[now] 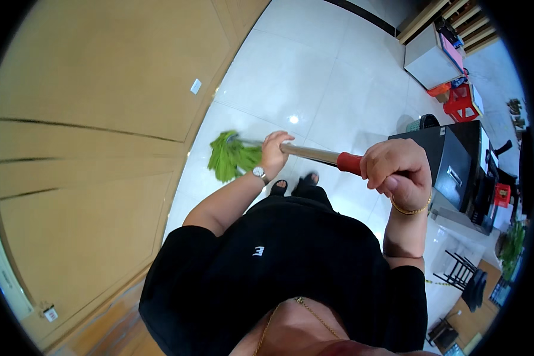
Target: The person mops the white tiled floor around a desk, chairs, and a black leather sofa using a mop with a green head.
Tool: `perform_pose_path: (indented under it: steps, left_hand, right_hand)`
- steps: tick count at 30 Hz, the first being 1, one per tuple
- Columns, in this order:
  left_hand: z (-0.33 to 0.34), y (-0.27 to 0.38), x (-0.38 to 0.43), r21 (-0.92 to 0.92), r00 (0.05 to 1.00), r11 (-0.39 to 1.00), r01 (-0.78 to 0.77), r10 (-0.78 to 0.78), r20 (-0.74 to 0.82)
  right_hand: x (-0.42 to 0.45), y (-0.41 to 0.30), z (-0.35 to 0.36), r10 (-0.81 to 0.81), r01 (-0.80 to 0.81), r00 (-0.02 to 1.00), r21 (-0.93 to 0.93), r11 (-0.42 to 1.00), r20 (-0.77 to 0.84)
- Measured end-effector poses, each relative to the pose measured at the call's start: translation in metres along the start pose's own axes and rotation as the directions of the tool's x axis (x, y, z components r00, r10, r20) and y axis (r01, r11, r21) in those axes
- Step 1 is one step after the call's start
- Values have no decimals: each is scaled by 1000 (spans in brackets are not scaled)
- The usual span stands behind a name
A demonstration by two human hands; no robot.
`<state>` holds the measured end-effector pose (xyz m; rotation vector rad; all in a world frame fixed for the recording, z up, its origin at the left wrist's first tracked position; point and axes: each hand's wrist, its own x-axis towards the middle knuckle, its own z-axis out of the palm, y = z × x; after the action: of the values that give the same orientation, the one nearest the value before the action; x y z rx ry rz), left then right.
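A mop with a green strand head (pixel 231 156) rests on the glossy tiled floor (pixel 289 71), near the foot of the wall at left. Its metal pole (pixel 312 153) slants up to a red grip (pixel 349 163). My left hand (pixel 275 151), with a watch on the wrist, is wrapped around the pole low down, close to the mop head. Up at the handle's end, my right hand (pixel 396 169) is closed over the red grip, a gold bracelet at its wrist. Part of the mop head is hidden behind my left hand and forearm.
A tan panelled wall (pixel 98 89) runs along the left. To the right stand a dark desk cabinet (pixel 454 167), a wastebasket (pixel 422 122), a red plastic stool (pixel 460 104) and a white cabinet (pixel 431 60). A black chair (pixel 465 280) is at lower right.
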<state>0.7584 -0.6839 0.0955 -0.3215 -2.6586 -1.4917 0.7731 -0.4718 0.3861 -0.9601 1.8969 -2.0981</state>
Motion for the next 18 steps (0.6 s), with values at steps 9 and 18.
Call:
perform_pose_path:
  steps: [9,18]
  left_hand:
    - [66,-51,154,-83,998,996,36,-40,-51]
    - [109,-73,275,11,998,1000,-23,23,-50]
  right_hand:
    - [47,59,-87,77,-45,962,-125,991,262]
    - [99,95,-193,191,-139,971,-312,940,144]
